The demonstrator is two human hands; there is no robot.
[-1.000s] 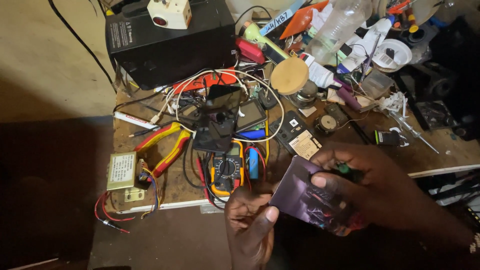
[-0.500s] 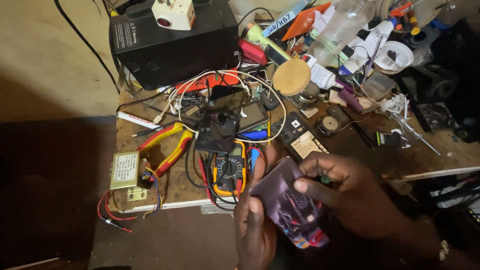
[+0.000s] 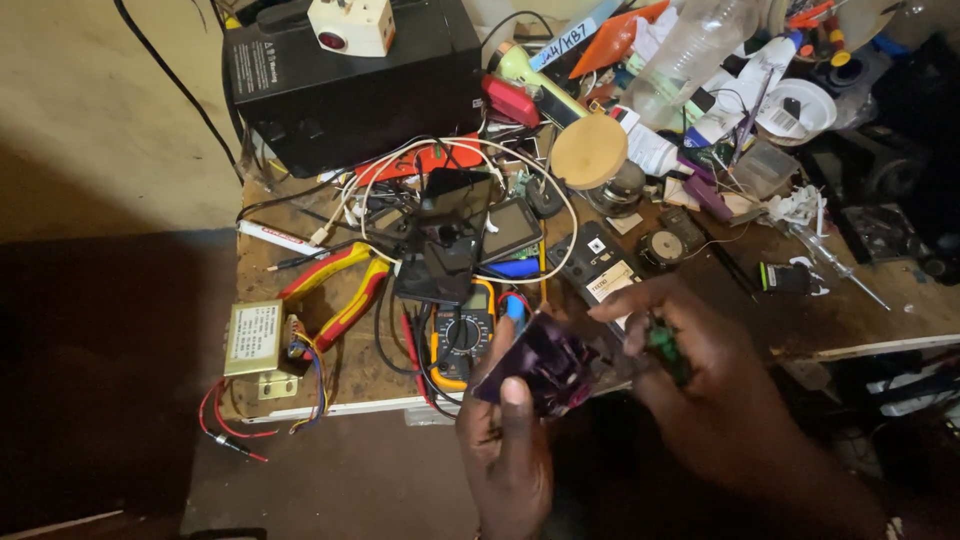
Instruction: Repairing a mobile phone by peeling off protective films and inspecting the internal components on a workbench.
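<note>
The left hand [image 3: 505, 440] pinches a thin, dark glossy phone panel [image 3: 540, 362] by its lower edge above the counter [image 3: 300, 380] front, the right hand [image 3: 690, 370] gripping a small green part [image 3: 665, 345] beside it; the panel looks light, stiff, slippery and fragile, best held by its edges.

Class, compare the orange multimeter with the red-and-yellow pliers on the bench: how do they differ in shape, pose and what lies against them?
The multimeter is a blocky orange-edged case with a round dial; the pliers are long and thin, with two red-and-yellow handles. The multimeter lies squarely upright in the view, the pliers slant diagonally. A dark phone overlaps the multimeter's top; the pliers lie uncovered. Both rest flat on the wooden bench, untouched by either hand.
</note>
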